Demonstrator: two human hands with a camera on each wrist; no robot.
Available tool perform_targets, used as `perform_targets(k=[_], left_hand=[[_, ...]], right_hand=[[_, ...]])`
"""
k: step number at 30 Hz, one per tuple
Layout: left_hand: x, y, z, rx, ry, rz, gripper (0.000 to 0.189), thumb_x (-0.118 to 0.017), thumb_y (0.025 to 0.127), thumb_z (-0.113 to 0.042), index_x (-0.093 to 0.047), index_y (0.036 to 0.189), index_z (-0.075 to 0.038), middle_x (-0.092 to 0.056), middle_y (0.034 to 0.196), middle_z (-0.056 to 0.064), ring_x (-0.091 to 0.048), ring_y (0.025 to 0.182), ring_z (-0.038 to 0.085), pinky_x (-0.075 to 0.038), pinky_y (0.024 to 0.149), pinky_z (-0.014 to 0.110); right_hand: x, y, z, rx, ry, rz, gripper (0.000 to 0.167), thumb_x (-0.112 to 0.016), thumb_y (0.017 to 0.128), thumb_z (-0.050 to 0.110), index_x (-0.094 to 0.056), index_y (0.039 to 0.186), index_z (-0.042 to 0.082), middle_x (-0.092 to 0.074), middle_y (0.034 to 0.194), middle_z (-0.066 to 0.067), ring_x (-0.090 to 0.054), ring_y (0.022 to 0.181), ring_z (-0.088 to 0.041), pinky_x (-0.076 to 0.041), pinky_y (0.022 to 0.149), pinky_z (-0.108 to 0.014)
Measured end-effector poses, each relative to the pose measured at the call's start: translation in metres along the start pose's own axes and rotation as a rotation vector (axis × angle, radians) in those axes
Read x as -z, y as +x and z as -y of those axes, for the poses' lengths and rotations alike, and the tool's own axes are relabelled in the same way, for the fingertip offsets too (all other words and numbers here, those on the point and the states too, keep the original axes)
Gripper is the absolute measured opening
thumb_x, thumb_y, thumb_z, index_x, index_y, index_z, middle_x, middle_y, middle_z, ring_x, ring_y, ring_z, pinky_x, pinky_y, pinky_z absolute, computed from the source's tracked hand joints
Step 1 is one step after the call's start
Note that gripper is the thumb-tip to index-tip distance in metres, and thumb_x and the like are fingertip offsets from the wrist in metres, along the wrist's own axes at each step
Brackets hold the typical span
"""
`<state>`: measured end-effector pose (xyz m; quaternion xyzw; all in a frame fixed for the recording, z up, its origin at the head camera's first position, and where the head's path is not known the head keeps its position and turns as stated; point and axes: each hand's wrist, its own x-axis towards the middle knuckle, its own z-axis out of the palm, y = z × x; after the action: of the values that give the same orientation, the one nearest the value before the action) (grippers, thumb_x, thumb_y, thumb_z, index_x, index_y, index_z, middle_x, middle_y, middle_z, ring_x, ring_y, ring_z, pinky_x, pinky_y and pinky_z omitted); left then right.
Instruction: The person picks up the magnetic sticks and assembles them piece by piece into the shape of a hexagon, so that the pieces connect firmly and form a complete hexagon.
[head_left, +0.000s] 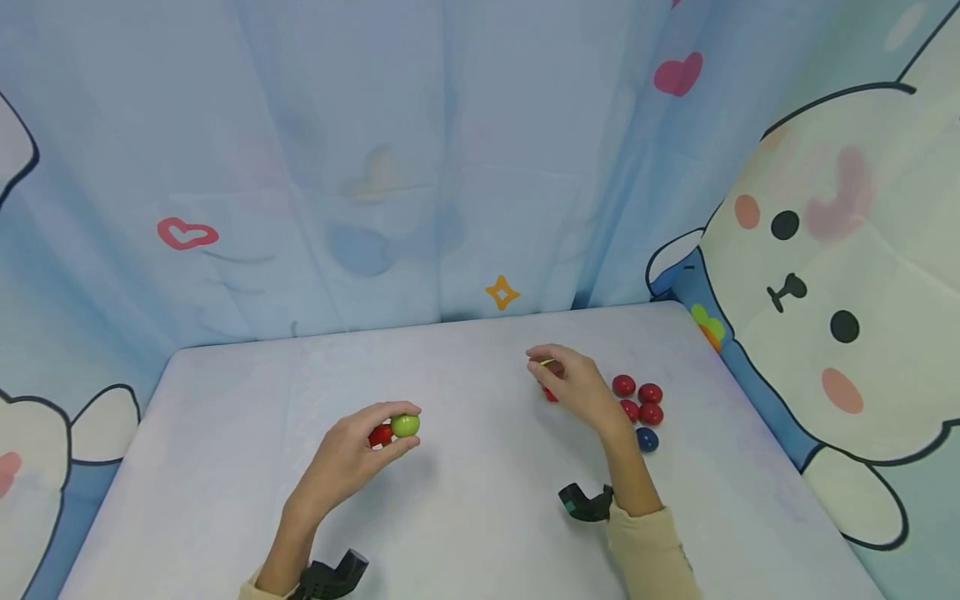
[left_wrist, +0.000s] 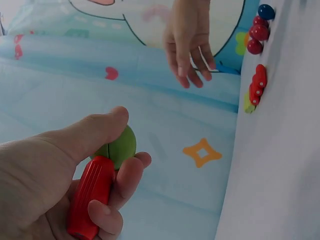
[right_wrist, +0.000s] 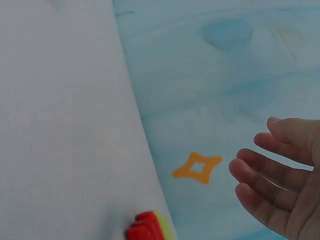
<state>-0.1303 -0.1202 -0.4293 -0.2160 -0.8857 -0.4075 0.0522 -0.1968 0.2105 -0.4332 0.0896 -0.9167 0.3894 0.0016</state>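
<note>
Left hand (head_left: 341,458) pinches a green ball (head_left: 406,426) at its fingertips, red block (left_wrist: 89,197) behind it toward the palm; right hand (head_left: 573,385), loosely spread, hovers above red pieces (left_wrist: 258,82).

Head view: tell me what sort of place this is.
Probably a small staged recording corner: a pale table, a blue cartoon-printed curtain behind it, and black wrist-worn devices.

Beige sleeves (head_left: 651,554), black wrist-worn cameras (head_left: 330,579)
</note>
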Motion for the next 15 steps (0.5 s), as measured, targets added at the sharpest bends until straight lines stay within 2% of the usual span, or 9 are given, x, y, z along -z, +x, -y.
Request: perform_targets(k=[3, 7, 11, 15], left_hand=[[0.000, 0.000, 0.001, 0.004, 0.044, -0.009, 0.042, -0.079, 0.080, -0.025, -0.066, 0.120, -0.026, -0.070, 0.115, -0.004, -0.065, 0.094, 0.012, -0.054, 0.072, 0.020], [0.000, 0.001, 0.001, 0.018, 0.084, -0.018, 0.048, -0.079, 0.080, -0.025, -0.065, 0.125, -0.022, -0.071, 0.114, -0.001, -0.064, 0.088, 0.011, -0.053, 0.068, 0.020], [0.000, 0.002, 0.002, 0.022, 0.111, -0.022, 0.051, -0.079, 0.080, -0.027, -0.064, 0.128, -0.019, -0.072, 0.111, 0.001, -0.060, 0.083, 0.009, -0.050, 0.064, 0.018], [0.000, 0.003, 0.002, 0.030, 0.116, -0.023, 0.051, -0.079, 0.080, -0.027, -0.064, 0.128, -0.019, -0.072, 0.113, 0.002, -0.060, 0.083, 0.010, -0.049, 0.064, 0.017]], right_hand=[[0.004, 0.004, -0.018, -0.057, -0.043, 0.018, 0.038, -0.058, 0.098, 0.026, -0.057, 0.132, 0.009, -0.063, 0.127, -0.014, -0.062, 0.111, -0.030, -0.056, 0.091, -0.042], [0.009, 0.005, -0.032, -0.115, -0.134, 0.103, 0.039, -0.060, 0.096, 0.018, -0.056, 0.132, 0.004, -0.061, 0.129, -0.018, -0.058, 0.116, -0.034, -0.054, 0.094, -0.046], [0.013, 0.004, -0.040, -0.163, -0.219, 0.189, 0.033, -0.060, 0.095, 0.013, -0.060, 0.126, 0.001, -0.062, 0.124, -0.019, -0.057, 0.116, -0.035, -0.052, 0.096, -0.048], [0.014, 0.004, -0.043, -0.185, -0.256, 0.220, 0.030, -0.060, 0.094, 0.010, -0.063, 0.122, 0.001, -0.063, 0.122, -0.019, -0.057, 0.114, -0.034, -0.052, 0.095, -0.047]])
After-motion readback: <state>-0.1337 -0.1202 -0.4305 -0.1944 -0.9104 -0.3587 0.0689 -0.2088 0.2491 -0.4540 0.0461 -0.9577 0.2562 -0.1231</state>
